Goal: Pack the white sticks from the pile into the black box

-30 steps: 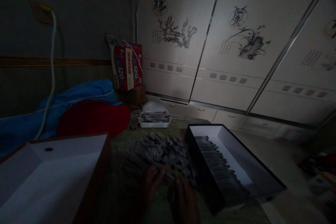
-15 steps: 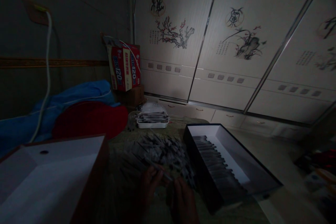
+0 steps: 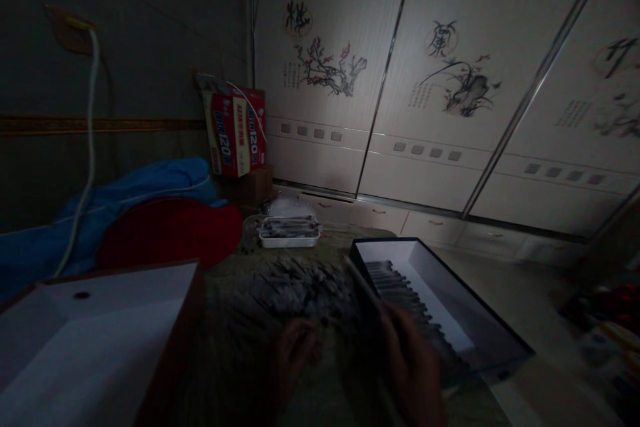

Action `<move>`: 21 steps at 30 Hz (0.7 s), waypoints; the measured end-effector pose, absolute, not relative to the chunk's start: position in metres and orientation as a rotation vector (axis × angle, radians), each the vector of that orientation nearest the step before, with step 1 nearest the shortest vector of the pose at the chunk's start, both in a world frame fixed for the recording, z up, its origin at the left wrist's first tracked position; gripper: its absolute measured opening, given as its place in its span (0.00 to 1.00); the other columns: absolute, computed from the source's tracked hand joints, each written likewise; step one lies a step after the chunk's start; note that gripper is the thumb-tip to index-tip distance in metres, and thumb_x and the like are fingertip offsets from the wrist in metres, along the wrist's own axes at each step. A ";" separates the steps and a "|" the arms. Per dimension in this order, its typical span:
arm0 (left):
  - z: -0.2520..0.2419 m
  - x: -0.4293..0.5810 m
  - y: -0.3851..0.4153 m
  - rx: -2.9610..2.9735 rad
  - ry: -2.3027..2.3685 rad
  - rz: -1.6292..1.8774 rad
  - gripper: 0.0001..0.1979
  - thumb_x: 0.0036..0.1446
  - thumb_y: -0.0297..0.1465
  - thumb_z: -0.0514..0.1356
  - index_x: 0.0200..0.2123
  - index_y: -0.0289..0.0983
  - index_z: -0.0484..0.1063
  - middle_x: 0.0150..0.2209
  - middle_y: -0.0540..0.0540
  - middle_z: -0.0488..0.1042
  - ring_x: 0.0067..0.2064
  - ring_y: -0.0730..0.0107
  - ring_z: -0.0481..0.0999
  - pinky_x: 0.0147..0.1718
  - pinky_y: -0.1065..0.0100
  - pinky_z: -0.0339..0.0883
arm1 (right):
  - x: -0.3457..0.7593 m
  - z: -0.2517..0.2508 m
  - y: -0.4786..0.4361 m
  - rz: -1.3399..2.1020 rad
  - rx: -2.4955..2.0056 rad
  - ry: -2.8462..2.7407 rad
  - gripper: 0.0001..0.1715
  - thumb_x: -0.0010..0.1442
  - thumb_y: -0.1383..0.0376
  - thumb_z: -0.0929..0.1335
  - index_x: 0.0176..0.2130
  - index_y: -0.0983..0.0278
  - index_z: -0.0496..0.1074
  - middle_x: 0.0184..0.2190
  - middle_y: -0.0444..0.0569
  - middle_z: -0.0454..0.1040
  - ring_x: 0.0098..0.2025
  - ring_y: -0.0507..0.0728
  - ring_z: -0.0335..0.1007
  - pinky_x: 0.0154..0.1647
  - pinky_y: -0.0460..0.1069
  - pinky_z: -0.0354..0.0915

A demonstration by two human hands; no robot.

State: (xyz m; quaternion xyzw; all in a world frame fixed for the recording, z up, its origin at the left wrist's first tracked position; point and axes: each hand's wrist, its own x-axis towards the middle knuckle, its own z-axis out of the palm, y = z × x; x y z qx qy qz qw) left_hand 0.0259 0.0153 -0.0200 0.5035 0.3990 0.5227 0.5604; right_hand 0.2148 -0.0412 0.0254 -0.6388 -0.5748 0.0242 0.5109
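In the dim light, my right hand (image 3: 413, 363) is closed on a slim pen (image 3: 364, 280), its far end tilted up and left, beside the near wall of the dark box. Over the near edge of the pile my left hand (image 3: 296, 350) is loosely curled, fingers slightly apart, with nothing visible in it. The loose pile of pens (image 3: 300, 287), grey with dark ends, covers the middle of the table. Inside the dark box (image 3: 475, 297) with a white lining, a row of similar pens (image 3: 407, 297) lies side by side along the left wall.
A white tray (image 3: 290, 242) of pens stands behind the pile. At left is a brown box (image 3: 115, 340) with a white inside. Red cloth (image 3: 170, 233) and blue cloth (image 3: 150, 180) lie behind it. A red carton (image 3: 237, 133) stands near the wardrobe doors (image 3: 320, 160).
My right hand has moved right with the pen, towards the dark box. My left hand has let go of that pen and stays near the pile.
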 end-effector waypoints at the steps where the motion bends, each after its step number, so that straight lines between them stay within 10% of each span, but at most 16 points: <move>1: -0.020 0.027 0.014 1.183 0.944 1.239 0.17 0.43 0.46 0.64 0.27 0.38 0.73 0.21 0.49 0.75 0.22 0.69 0.73 0.22 0.70 0.66 | 0.234 0.037 -0.036 -0.025 -1.622 -1.381 0.20 0.64 0.55 0.58 0.46 0.61 0.70 0.41 0.51 0.76 0.41 0.58 0.73 0.39 0.48 0.68; 10: -0.036 0.033 0.010 1.175 1.000 1.230 0.19 0.40 0.48 0.65 0.25 0.37 0.75 0.23 0.47 0.75 0.25 0.65 0.74 0.24 0.69 0.67 | 0.352 0.061 0.054 -0.450 -2.245 -1.831 0.12 0.58 0.73 0.63 0.34 0.65 0.76 0.40 0.59 0.72 0.43 0.62 0.67 0.37 0.51 0.59; 21: -0.037 0.028 0.011 1.377 1.128 1.221 0.16 0.47 0.46 0.61 0.23 0.38 0.75 0.21 0.46 0.74 0.24 0.65 0.73 0.25 0.69 0.67 | 0.354 0.027 0.109 -0.317 -2.244 -2.263 0.10 0.62 0.63 0.66 0.43 0.66 0.70 0.43 0.49 0.71 0.43 0.55 0.69 0.43 0.54 0.66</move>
